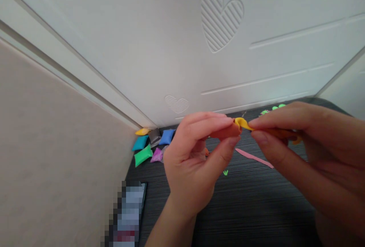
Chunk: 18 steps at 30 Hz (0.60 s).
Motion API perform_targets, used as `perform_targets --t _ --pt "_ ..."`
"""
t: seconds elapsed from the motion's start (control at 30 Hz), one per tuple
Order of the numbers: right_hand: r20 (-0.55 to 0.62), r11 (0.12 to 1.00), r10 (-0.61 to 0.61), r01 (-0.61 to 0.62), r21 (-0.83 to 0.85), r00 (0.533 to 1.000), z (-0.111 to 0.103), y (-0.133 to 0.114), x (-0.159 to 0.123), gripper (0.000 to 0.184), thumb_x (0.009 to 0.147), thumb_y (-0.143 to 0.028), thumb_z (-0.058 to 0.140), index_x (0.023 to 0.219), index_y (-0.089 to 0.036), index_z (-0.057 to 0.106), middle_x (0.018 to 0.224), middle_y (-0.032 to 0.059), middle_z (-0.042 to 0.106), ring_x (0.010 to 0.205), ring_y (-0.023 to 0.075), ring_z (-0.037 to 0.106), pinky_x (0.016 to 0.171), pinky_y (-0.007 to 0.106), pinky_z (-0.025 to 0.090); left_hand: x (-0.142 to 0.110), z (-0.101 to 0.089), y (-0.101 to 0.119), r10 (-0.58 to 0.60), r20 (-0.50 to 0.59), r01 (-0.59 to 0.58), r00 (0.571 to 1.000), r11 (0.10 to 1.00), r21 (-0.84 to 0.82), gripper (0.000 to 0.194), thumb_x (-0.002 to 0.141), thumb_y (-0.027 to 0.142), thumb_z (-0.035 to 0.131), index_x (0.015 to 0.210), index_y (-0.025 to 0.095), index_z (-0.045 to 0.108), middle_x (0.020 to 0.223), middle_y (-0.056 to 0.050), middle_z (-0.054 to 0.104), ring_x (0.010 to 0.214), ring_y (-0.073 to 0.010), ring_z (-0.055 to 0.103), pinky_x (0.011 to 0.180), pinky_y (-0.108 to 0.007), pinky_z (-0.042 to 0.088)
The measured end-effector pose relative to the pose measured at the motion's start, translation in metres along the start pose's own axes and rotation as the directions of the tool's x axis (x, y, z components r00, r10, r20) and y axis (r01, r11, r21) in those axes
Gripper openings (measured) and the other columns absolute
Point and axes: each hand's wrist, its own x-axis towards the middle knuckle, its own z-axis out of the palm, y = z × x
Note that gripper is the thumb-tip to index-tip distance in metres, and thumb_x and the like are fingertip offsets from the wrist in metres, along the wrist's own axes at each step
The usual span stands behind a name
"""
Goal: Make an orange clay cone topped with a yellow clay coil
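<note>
Between the thumb and fingers of my left hand (194, 155) is a piece of orange-brown modelling clay (224, 132), partly covered by the fingers. My right hand (310, 152) pinches a strip of yellow modelling clay (243, 123). One end of the yellow strip touches the edge of the orange-brown piece, and its other end runs back under my right fingers. Both hands are held above the dark table. Below them lie a pink plastic knife (253, 158) and a tiny green clay piece (225, 172).
Several coloured clay packets, among them a green one (143, 155) and a blue one (167, 137), lie at the table's back left. A phone (129, 216) rests at the left edge. Bright green pieces (278, 107) lie at the back. A white panel with hearts (222, 19) stands behind.
</note>
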Motion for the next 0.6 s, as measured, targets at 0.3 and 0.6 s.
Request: perform_targets --t 0.3,0.6 --pt "0.007 0.997 0.076 -0.076 0.03 0.997 -0.003 -0.0025 0.0009 0.011 0.082 -0.031 0.061 0.091 -0.029 0.064 0.077 -0.0079 0.067 0.065 0.0081 0.06 0.055 0.021 0.046 -0.0038 -0.0015 0.0009 -0.021 0.043 0.022 0.999 0.999 -0.036 0.028 0.082 0.006 0.058 0.104 0.02 0.067 0.109 -0.004 0.062 0.1 -0.0124 0.06 0.082 -0.022 0.056" --pt "0.021 0.995 0.077 -0.078 0.056 0.997 -0.0061 -0.0013 0.0014 0.009 0.081 -0.026 0.06 0.089 -0.029 0.064 0.079 -0.007 0.068 0.067 0.0104 0.062 0.057 0.022 0.049 -0.0042 0.0009 0.0013 -0.05 0.051 0.049 0.997 0.999 0.021 0.035 0.078 0.005 0.062 0.106 0.026 0.066 0.105 -0.001 0.065 0.098 -0.0137 0.061 0.087 -0.03 0.053"
